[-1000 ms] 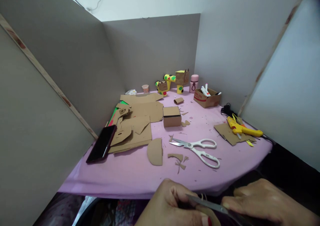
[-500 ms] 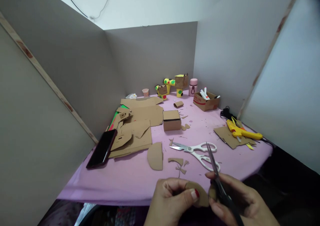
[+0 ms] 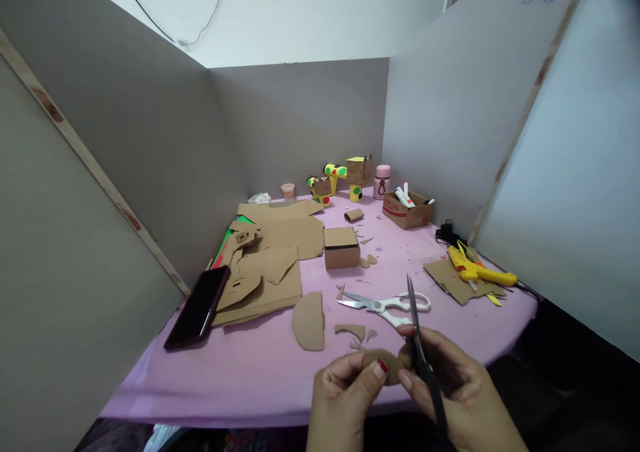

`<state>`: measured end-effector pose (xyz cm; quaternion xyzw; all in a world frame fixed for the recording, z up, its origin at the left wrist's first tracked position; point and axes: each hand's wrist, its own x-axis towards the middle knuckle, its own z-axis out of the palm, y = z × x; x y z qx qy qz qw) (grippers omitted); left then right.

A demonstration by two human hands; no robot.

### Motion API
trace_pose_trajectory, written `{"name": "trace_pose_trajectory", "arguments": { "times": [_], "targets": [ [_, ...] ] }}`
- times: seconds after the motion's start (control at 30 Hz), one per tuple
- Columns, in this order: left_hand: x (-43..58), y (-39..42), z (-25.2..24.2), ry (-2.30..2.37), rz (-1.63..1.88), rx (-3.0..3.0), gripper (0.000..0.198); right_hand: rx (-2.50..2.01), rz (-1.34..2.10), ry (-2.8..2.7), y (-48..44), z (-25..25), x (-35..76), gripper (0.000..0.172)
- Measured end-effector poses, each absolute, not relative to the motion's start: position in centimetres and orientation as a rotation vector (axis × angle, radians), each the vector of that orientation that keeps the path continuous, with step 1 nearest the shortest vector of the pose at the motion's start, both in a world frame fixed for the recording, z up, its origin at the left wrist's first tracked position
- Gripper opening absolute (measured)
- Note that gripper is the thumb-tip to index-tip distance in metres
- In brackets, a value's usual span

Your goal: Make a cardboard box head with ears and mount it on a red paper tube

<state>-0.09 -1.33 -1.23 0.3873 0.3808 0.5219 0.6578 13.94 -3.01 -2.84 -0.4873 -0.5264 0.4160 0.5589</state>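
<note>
Between the thumb and fingers of my left hand (image 3: 343, 395) is a small rounded cardboard piece (image 3: 387, 371). My right hand (image 3: 455, 379) is closed around dark-handled scissors (image 3: 419, 335), whose blades point up and away from me. The right fingertips also touch a brown bit of cardboard beside the left hand's piece; whether the two are joined is hard to see. Just beyond my hands lie white-handled scissors (image 3: 383, 305), thin cardboard scraps (image 3: 351, 331) and a half-round cardboard piece (image 3: 309, 322).
A small cardboard box (image 3: 342, 249) stands mid-table. Cardboard sheets (image 3: 280, 265) and a phone (image 3: 197, 309) lie left. At right is a yellow glue gun (image 3: 475, 269) on cardboard. Behind are a box of markers (image 3: 407, 209), a pink bottle (image 3: 382, 182) and yellow spotted figures (image 3: 335, 172).
Both hands have risen slightly and drawn closer together, with the cardboard piece now turned flatter. The dark-handled scissors have shifted a little left. The view has tilted slightly.
</note>
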Motion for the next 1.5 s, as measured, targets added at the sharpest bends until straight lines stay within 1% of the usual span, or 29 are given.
{"name": "trace_pose_trajectory", "arguments": {
  "times": [0.1, 0.2, 0.27, 0.33, 0.4, 0.5, 0.6, 0.67, 0.73, 0.83, 0.93, 1.03, 1.2, 1.3, 1.43, 1.5],
  "targets": [
    [-0.4, -0.9, -1.4, 0.856, 1.166, 0.892, 0.014, -1.095, 1.055, -1.246, -2.2, -1.7, 13.9, 0.034],
    [-1.5, -0.4, -0.6, 0.874, 1.057, 0.976, 0.014, -1.076, 1.112, -1.349, -1.3, -0.1, 14.5, 0.033],
    [-2.5, 0.0, 0.3, 0.918, 1.011, 1.033, 0.023, -1.090, 1.139, -1.449, -0.8, 1.1, 15.0, 0.033],
    [-3.3, 0.5, 1.5, 0.978, 0.985, 1.143, 0.027, -1.115, 1.136, -1.551, -0.4, 2.4, 15.5, 0.034],
    [-3.9, 0.9, 2.7, 1.014, 0.927, 1.333, 0.025, -1.127, 1.099, -1.685, -0.3, 3.6, 15.7, 0.035],
    [-4.1, 1.2, 4.2, 0.968, 0.771, 1.646, 0.017, -1.083, 1.000, -1.895, 0.0, 5.1, 15.6, 0.035],
    [-4.2, 1.4, 4.6, 0.925, 0.667, 1.779, 0.016, -1.043, 0.970, -1.953, 0.6, 5.6, 15.6, 0.039],
    [-4.1, 1.4, 4.0, 0.933, 0.735, 1.648, 0.014, -1.031, 1.026, -1.795, 1.2, 5.1, 15.6, 0.039],
    [-3.8, 1.3, 2.8, 0.943, 0.863, 1.401, 0.014, -1.027, 1.069, -1.484, 1.6, 4.1, 15.4, 0.039],
    [-2.9, 0.9, 0.9, 0.972, 1.066, 1.104, 0.016, -1.020, 1.073, -1.039, 1.4, 1.7, 14.4, 0.045],
    [-1.6, 0.5, -0.4, 0.991, 1.237, 0.944, 0.018, -0.957, 1.131, -0.852, 0.4, -0.2, 12.5, 0.047],
    [-0.4, 0.2, -1.1, 0.980, 1.339, 0.837, 0.022, -0.920, 1.189, -0.807, -0.5, -0.9, 11.0, 0.051],
    [0.6, -0.3, -2.2, 0.968, 1.401, 0.720, 0.022, -0.961, 1.188, -0.874, -0.4, -0.9, 11.2, 0.049],
    [0.1, -0.3, -2.0, 0.953, 1.305, 0.812, 0.021, -1.000, 1.209, -1.013, -0.1, -0.7, 12.3, 0.045],
    [-1.6, 0.4, -0.1, 0.953, 1.166, 0.982, 0.026, -1.014, 1.218, -1.232, 0.1, 0.4, 13.5, 0.038],
    [-2.3, 0.7, 1.0, 0.930, 1.062, 1.064, 0.021, -0.992, 1.254, -1.328, 0.1, 1.1, 13.7, 0.037]
  ]
}}
